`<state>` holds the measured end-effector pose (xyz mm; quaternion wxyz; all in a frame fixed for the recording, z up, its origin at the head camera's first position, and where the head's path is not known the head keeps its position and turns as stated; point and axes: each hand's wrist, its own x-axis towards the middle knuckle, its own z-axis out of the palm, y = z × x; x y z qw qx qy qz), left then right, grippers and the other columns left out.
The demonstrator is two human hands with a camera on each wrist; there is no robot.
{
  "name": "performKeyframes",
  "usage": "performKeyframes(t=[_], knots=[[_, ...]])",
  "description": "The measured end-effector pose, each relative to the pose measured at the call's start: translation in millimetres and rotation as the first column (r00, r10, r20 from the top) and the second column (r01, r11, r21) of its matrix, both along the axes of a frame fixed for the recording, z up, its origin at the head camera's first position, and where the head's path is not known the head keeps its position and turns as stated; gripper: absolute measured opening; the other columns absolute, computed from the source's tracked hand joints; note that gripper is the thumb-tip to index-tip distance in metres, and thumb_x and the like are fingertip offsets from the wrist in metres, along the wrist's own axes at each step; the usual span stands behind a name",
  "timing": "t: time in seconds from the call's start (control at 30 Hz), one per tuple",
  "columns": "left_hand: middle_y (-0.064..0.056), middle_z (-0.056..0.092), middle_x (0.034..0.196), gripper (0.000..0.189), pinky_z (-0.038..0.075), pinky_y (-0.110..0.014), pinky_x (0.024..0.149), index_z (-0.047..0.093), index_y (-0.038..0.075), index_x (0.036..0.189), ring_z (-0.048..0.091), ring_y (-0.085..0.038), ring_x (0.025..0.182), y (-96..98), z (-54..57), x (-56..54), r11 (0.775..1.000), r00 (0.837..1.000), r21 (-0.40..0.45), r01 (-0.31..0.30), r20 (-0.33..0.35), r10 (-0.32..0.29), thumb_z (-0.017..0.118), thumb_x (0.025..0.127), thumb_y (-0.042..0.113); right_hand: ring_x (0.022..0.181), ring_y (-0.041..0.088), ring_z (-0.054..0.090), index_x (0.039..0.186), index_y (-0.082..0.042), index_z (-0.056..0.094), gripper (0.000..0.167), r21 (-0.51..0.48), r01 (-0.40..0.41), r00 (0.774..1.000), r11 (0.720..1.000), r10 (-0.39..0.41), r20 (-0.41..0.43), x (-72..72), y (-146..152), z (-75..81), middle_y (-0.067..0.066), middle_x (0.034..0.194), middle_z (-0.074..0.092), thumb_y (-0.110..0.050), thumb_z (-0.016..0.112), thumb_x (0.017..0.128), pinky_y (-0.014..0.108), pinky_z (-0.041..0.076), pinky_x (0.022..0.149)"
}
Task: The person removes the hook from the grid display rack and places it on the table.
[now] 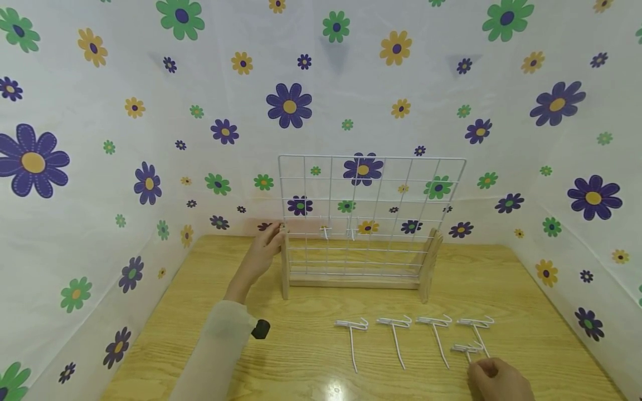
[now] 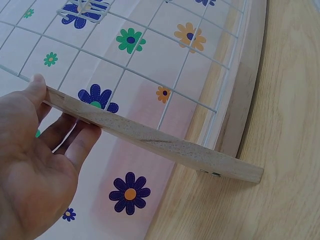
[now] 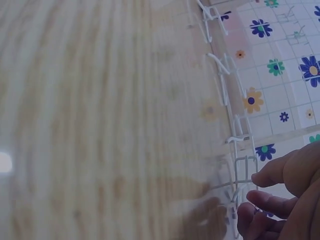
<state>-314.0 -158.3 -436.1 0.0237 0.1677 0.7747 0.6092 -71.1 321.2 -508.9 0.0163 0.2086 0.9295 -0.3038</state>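
Where the grid rack [image 1: 373, 200] stands: rear part of table [image 1: 281, 362], approx. centre, upright betw. wooden side posts, floral backdrop [image 1: 241, 100] behind.
Hung hooks [image 1: 325, 231]: 2 pcs, white wire, side by side on L half of rack, abt. mid-ht.
Row hooks [image 1: 395, 328]: 4 pcs, same type, on table in front of rack, stems twd. person.
Near hook [image 1: 467, 350]: 1 pc, on person's side of rightmost row hook, v. close to it; stem runs into R hand [image 1: 501, 380]. Lifted or lying: can't tell.
Risk, near hook: could snag rightmost row hook & drag it, cause = tight gap; could also swivel or slip, cause = thin stem, fingertip hold only (judgemt.).
Risk, rack: may shift or tip if L hand [image 1: 262, 250] pulls or pushes hard; hung hooks might then rattle loose.
L hand pose: arm reaching fwd., thumb on one side of L post [image 1: 285, 267], fingers on other; closed to post thickness, holding it nr. top.
R hand pose: low over table, R front; thumb & forefinger nearly together, pinching near hook's stem; other fingers bent.
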Motion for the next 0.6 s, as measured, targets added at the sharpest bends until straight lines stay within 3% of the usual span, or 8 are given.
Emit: performKeyframes(t=[0.17, 0.3, 0.43, 0.6], knots=[[-0.020, 0.033, 0.163, 0.057, 0.043, -0.044, 0.117, 0.027, 0.007, 0.163, 0.036, -0.038, 0.148, 0.5, 0.6, 0.3, 1.000, 1.000, -0.004, -0.008, 0.011, 0.008, 0.041, 0.114, 0.032, 0.073, 0.027, 0.068, 0.103, 0.010, 0.069, 0.040, -0.005, -0.002, 0.999, 1.000, 0.002, -0.052, -0.2, -2, 5.3, 0.010, 0.084, 0.073, -0.030, 0.062, 0.098, 0.041, 0.058, 0.061], [-0.020, 0.033, 0.163, 0.057, 0.043, -0.043, 0.117, 0.027, 0.007, 0.163, 0.037, -0.038, 0.147, 0.9, 0.9, 0.6, 1.000, 1.000, -0.003, -0.009, 0.010, 0.009, 0.041, 0.114, 0.031, 0.077, 0.030, 0.069, 0.109, 0.010, 0.067, 0.046, -0.032, -0.010, 0.999, 0.999, 0.008, -0.047, -1.5, -2, 13.0, 0.017, 0.093, 0.073, -0.035, 0.061, 0.102, 0.044, 0.060, 0.064], [-0.021, 0.034, 0.162, 0.056, 0.043, -0.044, 0.117, 0.027, 0.007, 0.163, 0.038, -0.039, 0.147, 1.0, 0.3, -0.2, 1.000, 1.000, 0.005, -0.002, 0.004, 0.002, 0.041, 0.114, 0.030, 0.080, 0.027, 0.069, 0.115, 0.010, 0.066, 0.050, -0.049, -0.002, 0.998, 0.999, -0.001, -0.058, -5.5, -4, 24.2, 0.019, 0.099, 0.073, -0.038, 0.060, 0.103, 0.037, 0.059, 0.060], [-0.022, 0.035, 0.161, 0.055, 0.042, -0.045, 0.117, 0.027, 0.006, 0.163, 0.037, -0.039, 0.147, 0.4, 0.6, -0.6, 1.000, 1.000, 0.009, 0.006, 0.001, -0.006, 0.040, 0.114, 0.029, 0.087, 0.031, 0.070, 0.120, 0.009, 0.065, 0.049, -0.025, -0.004, 0.990, 1.000, 0.001, -0.138, -11.0, -14, 39.1, 0.022, 0.107, 0.073, -0.037, 0.060, 0.104, 0.033, 0.057, 0.060]])
